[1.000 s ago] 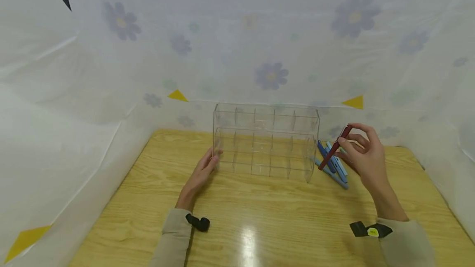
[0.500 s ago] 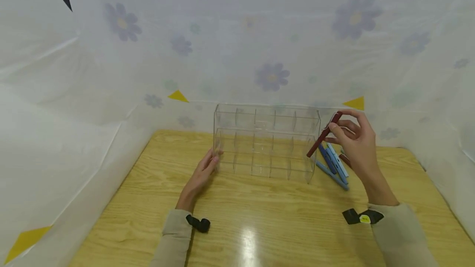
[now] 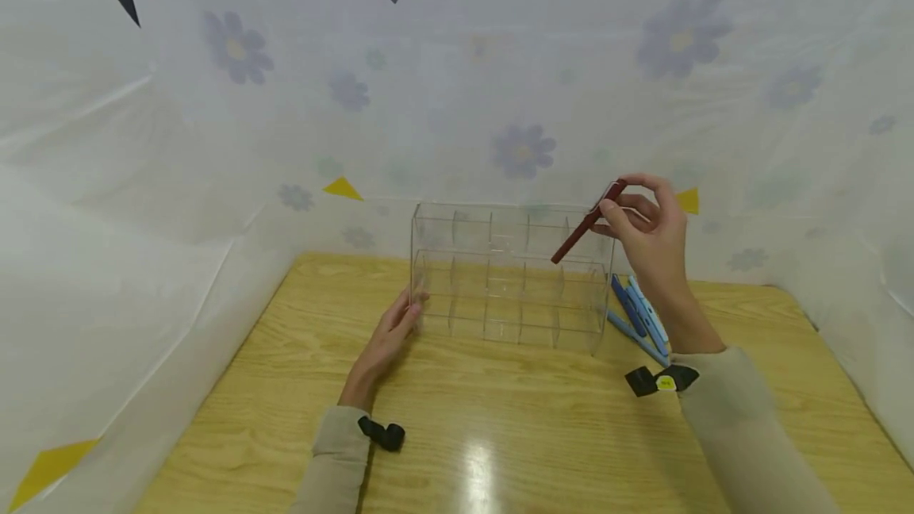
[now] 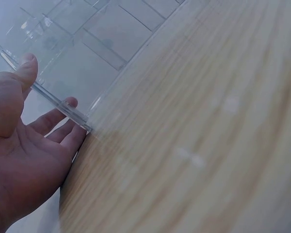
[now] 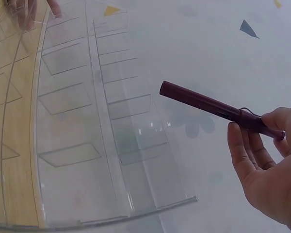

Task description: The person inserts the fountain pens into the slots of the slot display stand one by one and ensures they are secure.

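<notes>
A clear plastic organizer (image 3: pixel 471 255) with rows of small compartments stands upright on the table. My left hand (image 3: pixel 385 331) grips its lower left side; in the left wrist view the thumb lies in front of the side panel and the fingers reach round its outer edge. My right hand (image 3: pixel 655 248) pinches a dark red pen (image 3: pixel 589 220) near its clip end. The pen slants down to the left, its lower end in front of the organizer's upper right compartments in the head view. In the right wrist view the pen (image 5: pixel 201 102) is apart from the clear panels.
Several blue pens (image 3: pixel 639 316) lie in a loose pile at the organizer's right side, partly hidden by my right forearm. The wooden table (image 3: pixel 500 411) runs back to a white flowered sheet (image 3: pixel 428 125) behind the organizer.
My right hand has carried the dark red pen leftward and up, from above the blue pens to the organizer's upper right. My left hand stays on the organizer.
</notes>
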`<action>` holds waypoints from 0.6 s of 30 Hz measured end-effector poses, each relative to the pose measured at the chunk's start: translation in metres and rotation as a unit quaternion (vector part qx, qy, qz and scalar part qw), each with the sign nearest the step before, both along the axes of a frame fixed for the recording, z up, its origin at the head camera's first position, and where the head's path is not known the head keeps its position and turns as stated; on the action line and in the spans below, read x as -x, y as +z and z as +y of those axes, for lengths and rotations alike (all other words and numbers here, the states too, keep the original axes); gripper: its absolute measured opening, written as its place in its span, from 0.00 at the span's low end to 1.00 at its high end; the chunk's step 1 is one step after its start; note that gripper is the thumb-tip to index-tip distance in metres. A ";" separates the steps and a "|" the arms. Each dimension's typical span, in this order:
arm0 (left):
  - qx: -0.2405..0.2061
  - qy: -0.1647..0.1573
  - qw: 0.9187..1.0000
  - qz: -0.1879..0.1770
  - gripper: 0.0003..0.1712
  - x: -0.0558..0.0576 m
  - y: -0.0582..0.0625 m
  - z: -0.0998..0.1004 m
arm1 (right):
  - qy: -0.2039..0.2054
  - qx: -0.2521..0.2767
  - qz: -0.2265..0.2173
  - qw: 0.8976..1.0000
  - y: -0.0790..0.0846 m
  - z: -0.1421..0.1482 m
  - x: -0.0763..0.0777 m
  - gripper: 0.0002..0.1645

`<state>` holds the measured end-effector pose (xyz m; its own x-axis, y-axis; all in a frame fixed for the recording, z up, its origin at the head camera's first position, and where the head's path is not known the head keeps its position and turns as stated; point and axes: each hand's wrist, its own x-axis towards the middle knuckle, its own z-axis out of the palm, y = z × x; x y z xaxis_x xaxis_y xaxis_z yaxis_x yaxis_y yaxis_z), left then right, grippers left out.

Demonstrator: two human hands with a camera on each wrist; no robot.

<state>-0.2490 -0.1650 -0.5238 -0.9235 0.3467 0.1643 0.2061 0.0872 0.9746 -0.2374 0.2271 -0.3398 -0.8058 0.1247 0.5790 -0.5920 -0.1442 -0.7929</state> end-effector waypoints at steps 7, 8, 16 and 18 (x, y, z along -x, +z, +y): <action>-0.006 0.008 1.000 -0.011 0.31 -0.003 0.000 0.000 | 0.006 0.016 0.019 1.000 0.007 -0.022 0.016 0.23; -0.007 0.008 1.000 -0.012 0.31 -0.003 0.000 0.000 | 0.005 0.016 0.021 1.000 0.008 -0.025 0.019 0.23; -0.012 0.007 1.000 -0.006 0.32 -0.002 0.002 0.001 | 0.007 0.048 0.029 0.998 0.018 -0.045 0.034 0.20; -0.014 0.005 1.000 -0.007 0.32 -0.002 0.003 0.001 | 0.002 0.052 0.027 0.998 0.019 -0.050 0.039 0.19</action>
<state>-0.2471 -0.1637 -0.5212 -0.9291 0.3333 0.1601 0.1909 0.0617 0.9797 -0.2766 0.1768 -0.3205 -0.7749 0.1826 0.6051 -0.6320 -0.2262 -0.7412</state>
